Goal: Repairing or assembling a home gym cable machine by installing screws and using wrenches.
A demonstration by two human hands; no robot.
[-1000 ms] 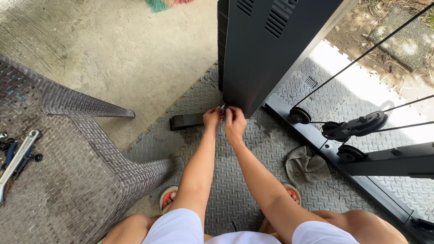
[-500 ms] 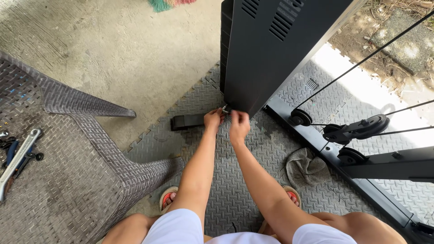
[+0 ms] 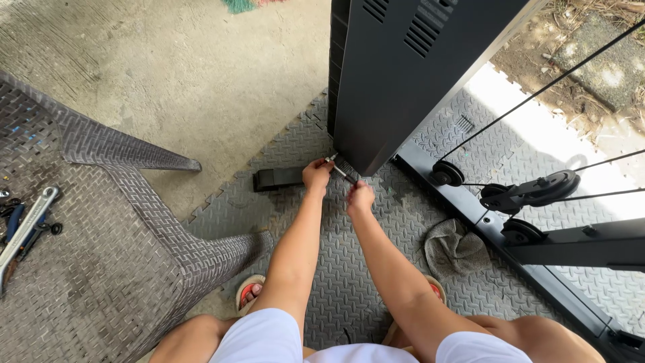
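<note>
A slim metal tool [image 3: 340, 172] is held at the bottom corner of the black metal cabinet [image 3: 403, 74], just above the grey floor mat [image 3: 336, 282]. The left hand [image 3: 316, 176] is closed around its upper end; the right hand [image 3: 360, 197] is pinched on its lower end. Both forearms are stretched forward and down. A grey rag [image 3: 453, 247] lies by the black base rail [image 3: 470, 215]. A wrench [image 3: 27, 228] rests on the woven chair [image 3: 134, 222].

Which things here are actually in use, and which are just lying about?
In use:
- left hand and right hand, both on a slim silver metal tool
- tall black metal cabinet, at its bottom corner

Lying about:
- silver wrench on the grey woven plastic chair
- crumpled grey rag on the grey checker-plate mat
- black cable pulleys
</note>
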